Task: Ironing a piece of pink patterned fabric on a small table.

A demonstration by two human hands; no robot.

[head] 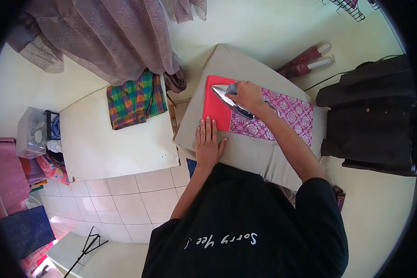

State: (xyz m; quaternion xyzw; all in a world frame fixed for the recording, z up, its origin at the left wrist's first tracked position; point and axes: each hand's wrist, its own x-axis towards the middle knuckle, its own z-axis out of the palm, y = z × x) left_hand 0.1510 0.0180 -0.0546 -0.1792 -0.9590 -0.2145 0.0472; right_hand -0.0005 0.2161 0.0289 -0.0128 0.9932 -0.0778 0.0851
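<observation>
My right hand (249, 96) grips the handle of a clothes iron (226, 95), its shiny soleplate end pointing to the upper left. The iron rests on a folded cloth, across the border between its plain red band (219, 120) and its purple-pink floral part (292, 118). Flat on the near edge of the red band lie the fingertips of my left hand (207, 142), fingers stretched out, palm over the ironing surface. That surface (191, 128) is covered in beige fabric. My right forearm hides some of the floral cloth.
Left of me, a white table (125, 149) bears a folded plaid cloth (135, 100). Grey-mauve curtains (118, 41) hang above it. A dark garment (371, 118) hangs at right, near a black cord (328, 80). A clear plastic box (33, 133) and a black stand (87, 248) are further left.
</observation>
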